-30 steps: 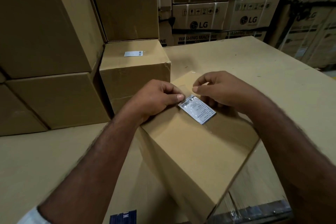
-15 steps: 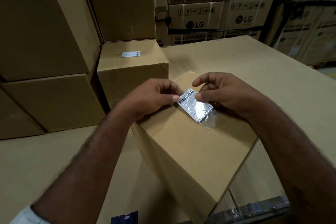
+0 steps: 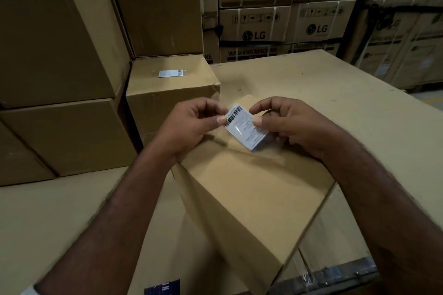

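Two hands pinch one barcode label (image 3: 244,127) above the carton's (image 3: 254,189) far corner; I note left hand (image 3: 191,124) and right hand (image 3: 287,124) gripping opposite edges.

Dim, warm light, brightest toward 2 o'clock. Glare patch on the barcode label (image 3: 245,127). Motion smear at 5 and 7 o'clock; edges bowed.

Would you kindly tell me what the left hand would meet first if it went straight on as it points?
Probably the right hand, across the label that the left hand also pinches; depth is unclear.
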`<state>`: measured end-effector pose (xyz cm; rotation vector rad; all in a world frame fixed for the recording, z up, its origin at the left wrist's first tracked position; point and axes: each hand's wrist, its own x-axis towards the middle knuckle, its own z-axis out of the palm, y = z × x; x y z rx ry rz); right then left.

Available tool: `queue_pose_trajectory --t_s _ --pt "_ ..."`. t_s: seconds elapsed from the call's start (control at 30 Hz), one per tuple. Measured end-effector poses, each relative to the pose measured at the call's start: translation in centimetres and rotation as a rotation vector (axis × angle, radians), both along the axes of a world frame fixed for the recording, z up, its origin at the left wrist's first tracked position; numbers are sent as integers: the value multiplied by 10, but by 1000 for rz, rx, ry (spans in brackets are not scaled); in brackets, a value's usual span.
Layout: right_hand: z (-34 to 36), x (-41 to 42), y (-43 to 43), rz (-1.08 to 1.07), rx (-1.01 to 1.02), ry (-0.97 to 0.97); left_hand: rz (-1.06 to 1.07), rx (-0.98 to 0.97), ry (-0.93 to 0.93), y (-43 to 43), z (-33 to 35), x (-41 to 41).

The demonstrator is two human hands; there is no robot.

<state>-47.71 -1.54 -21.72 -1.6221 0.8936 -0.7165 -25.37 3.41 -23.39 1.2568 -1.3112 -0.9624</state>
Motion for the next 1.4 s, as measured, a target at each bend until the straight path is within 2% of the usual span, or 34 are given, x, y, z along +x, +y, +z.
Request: queue_pose_trajectory --t_s 0.07,0.27,0.43,0.53,0.6,0.77,0.9,1.23,1.4 --pt "-1 1 -1 -30 -3 -9 -8 -3 124 0 -1 5" --pt "-2 0 -2 -39 -22 -4 74 -95 335 -2 -1 10" --pt "1 2 -2 -38 -8 -10 269 -44 793 -11 7 11" --pt "2 2 0 -14 -32 97 299 5 908 -22 16 7" --pt "0 3 1 9 -115 224 324 22 921 -28 20 -1" --pt "-2 16 -4 64 -451 601 387 40 799 -43 20 -18" --pt "-2 37 -16 71 -543 791 362 30 811 -49 13 -14" --pt "-2 73 -36 -82 -644 864 397 -61 825 -52 9 -9" --pt "-1 42 -22 49 -585 832 427 -48 770 -49 10 -17"
